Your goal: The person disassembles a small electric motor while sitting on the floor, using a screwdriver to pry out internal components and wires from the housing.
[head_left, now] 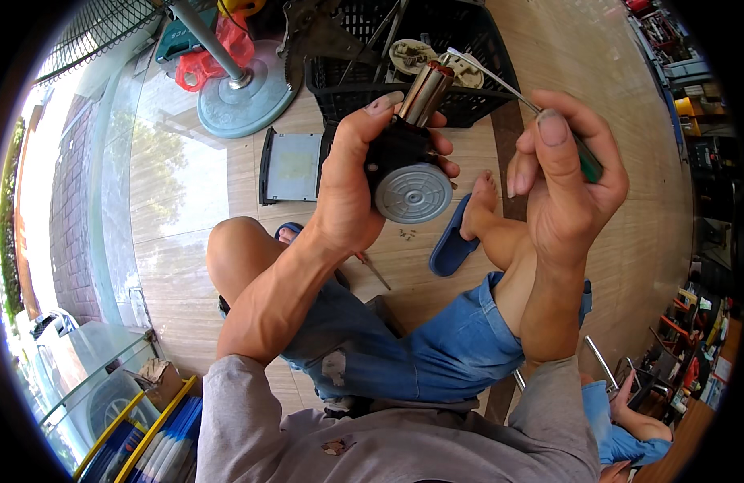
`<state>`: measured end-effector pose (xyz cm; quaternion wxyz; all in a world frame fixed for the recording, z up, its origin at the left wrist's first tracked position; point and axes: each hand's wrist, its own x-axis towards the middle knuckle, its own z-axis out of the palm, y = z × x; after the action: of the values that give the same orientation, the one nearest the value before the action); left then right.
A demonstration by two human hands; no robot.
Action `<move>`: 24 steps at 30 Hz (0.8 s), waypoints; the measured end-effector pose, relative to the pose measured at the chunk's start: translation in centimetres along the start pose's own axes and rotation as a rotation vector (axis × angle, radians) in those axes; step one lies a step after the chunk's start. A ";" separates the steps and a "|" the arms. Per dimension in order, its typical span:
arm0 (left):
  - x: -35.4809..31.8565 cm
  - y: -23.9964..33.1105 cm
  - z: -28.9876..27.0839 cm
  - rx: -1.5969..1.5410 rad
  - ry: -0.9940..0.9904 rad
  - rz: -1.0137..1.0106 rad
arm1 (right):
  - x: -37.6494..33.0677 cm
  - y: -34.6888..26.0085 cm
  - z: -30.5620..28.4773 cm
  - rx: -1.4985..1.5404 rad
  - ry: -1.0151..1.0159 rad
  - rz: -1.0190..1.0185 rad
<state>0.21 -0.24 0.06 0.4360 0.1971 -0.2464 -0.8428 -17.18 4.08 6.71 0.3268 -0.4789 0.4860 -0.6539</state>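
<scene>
left hand [348, 173] grips the motor [427, 95], right hand [569, 165] a green-handled tool [501, 83] beside it — i see small parts [407, 235] loose below it, dark housing [400, 149] still attached.

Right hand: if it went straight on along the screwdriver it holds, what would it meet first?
Probably the top end of the metal cylinder in the left hand, which appears beside the tip of the screwdriver. Depth is unclear, so it might slip past toward the black crate.
</scene>
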 end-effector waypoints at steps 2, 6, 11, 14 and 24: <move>0.0 0.0 0.0 -0.007 0.002 0.000 | 0.1 0.1 0.1 -0.023 0.005 0.009; -0.1 0.0 0.1 -0.016 0.013 -0.008 | 0.0 0.1 0.0 -0.054 0.021 0.010; -0.1 0.0 0.1 -0.012 0.012 -0.003 | -0.1 0.2 -0.1 0.024 -0.013 -0.024; 0.0 0.0 0.1 -0.003 0.024 -0.008 | -0.1 0.2 -0.1 0.071 -0.040 -0.044; -1.1 0.5 -0.4 0.032 0.039 0.023 | 0.1 0.6 0.5 -0.001 -0.027 0.009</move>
<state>1.34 0.32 0.11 0.4471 0.2177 -0.2532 -0.8298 -16.79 3.69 6.20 0.3362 -0.4858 0.4839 -0.6456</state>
